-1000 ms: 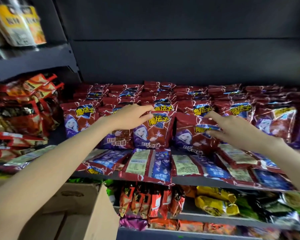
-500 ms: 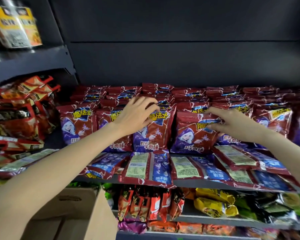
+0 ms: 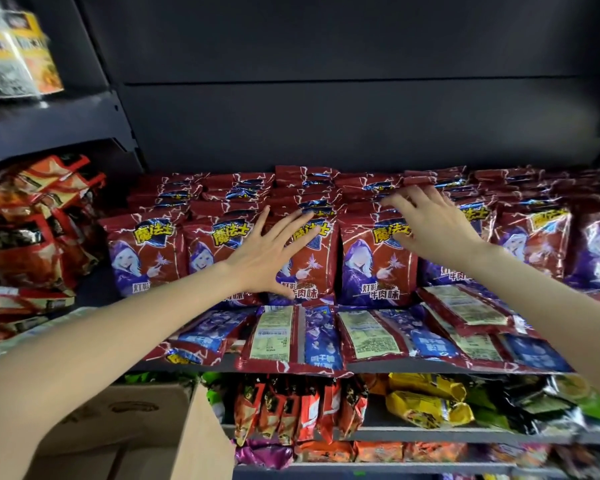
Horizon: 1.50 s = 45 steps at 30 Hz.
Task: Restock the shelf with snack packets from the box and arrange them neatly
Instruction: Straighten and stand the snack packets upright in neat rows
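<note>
Your left hand [image 3: 267,258] lies flat with fingers spread against an upright red packet [image 3: 309,258] in the front row, grasping nothing. Your right hand [image 3: 430,226] is also released, fingers splayed over the packet tops [image 3: 392,202] behind the next front packet [image 3: 374,265]. More packets lie flat [image 3: 291,337] along the shelf [image 3: 388,367] edge, backs up. The box [image 3: 146,431] sits below your left arm, at the lower left.

Orange-red packets [image 3: 39,216] pile up on the neighbouring shelf at left, with yellow-labelled bags [image 3: 14,53] on the level above them. On the lower shelf stand orange sachets [image 3: 298,407], with yellow wrapped packs [image 3: 426,400] and green bags [image 3: 548,403] beside them.
</note>
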Available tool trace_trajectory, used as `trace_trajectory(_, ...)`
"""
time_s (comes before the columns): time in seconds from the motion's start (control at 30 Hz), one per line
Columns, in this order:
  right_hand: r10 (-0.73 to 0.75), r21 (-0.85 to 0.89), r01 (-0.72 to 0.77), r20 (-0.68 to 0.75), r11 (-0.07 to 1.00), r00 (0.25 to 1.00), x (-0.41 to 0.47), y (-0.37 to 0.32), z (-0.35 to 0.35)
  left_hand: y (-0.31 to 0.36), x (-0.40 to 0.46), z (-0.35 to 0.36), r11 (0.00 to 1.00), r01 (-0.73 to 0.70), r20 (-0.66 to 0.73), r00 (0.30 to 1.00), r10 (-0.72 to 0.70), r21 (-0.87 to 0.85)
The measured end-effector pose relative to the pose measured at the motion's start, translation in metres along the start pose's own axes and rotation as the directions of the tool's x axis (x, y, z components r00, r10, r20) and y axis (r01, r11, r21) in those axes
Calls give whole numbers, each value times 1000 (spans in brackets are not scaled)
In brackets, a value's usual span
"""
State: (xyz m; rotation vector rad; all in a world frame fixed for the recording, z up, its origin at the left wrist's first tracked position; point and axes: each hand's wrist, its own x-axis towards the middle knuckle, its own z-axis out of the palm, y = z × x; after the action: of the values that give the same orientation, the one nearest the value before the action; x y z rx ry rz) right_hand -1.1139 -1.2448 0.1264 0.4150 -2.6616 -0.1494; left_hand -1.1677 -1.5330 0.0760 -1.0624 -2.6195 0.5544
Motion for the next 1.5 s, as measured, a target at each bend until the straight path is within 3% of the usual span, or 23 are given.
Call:
trace_trajectory(0.07, -176, -41, 174, -67, 984, 982, -7, -8, 5, 0, -1, 1, 1000, 1, 3, 1000, -1, -19)
trace_trajectory(0.17, -379, -157, 384, 64, 910, 923, -14, -13, 18, -2, 0, 1, 999, -3, 26, 1000, 4, -49)
trace_trajectory(0.33, -317, -222, 373, 252, 901, 914, -11, -3, 28, -4, -3, 1, 998, -15, 13, 1000, 16, -67)
trace_trajectory(0.47, -327, -158, 398, 348, 903, 879, -7, 1, 37, -5, -2, 0, 997, -17, 11, 1000, 17, -71)
trace_trajectory(0.57, -344, 63, 348, 399, 935, 850, 0, 2, 28, -5, -3, -3, 994, -23, 25, 999, 26, -108)
trace_trajectory(0.67, -339, 272, 273, 234, 923, 911, -8, 8, 7, -5, -6, -13, 983, -35, -55, 998, 26, -182)
trace_trajectory(0.8, -222, 371, 166, 113, 914, 969, -55, 33, -30, 10, -3, -52, 935, -63, -263, 964, -33, -350)
trace_trajectory(0.97, 56, 350, -148, 259, 925, 964, -127, 96, -53, 75, 20, -118, 772, -157, -354, 931, -93, -616)
trace_trajectory(1.03, 108, 364, -197, 251, 910, 962, -151, 122, -53, 107, 33, -136, 712, -169, -335, 937, -99, -682)
trace_trajectory(1.13, 114, 350, -206, 265, 914, 958, -177, 155, -56, 148, 55, -154, 691, -160, -195, 980, 28, -705)
trace_trajectory(1.3, -21, 376, -114, 336, 920, 941, -190, 191, -55, 193, 82, -157, 839, -149, 94, 968, 231, -523)
trace_trajectory(1.5, -76, 99, 40, 396, 994, 915, -183, 206, -57, 206, 88, -158, 890, -96, 118, 979, 165, -446)
